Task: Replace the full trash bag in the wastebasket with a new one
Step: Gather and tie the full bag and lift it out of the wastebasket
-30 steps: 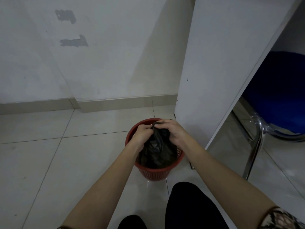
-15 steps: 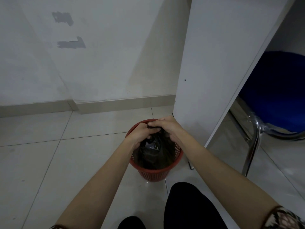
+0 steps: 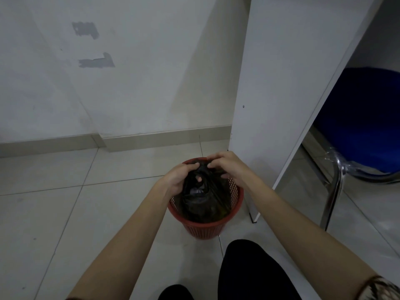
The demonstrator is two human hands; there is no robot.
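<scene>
Open pale tiled floor [image 3: 65, 213] is stretching away from 7 to 10 o'clock of the round red plastic mesh wastebasket [image 3: 205, 226], while a tall white board panel [image 3: 281, 105] is standing just beside it at 3 o'clock. A blue chrome-legged chair [image 3: 368, 126] beyond is being cut off by the frame edge. The black plastic trash bag [image 3: 199, 202] is sitting inside the basket, its contents too dark to make out. The left hand [image 3: 177, 180] is gripping its gathered neck from 9 o'clock, and the right hand [image 3: 229, 167] is pinching it from 1 o'clock.
</scene>
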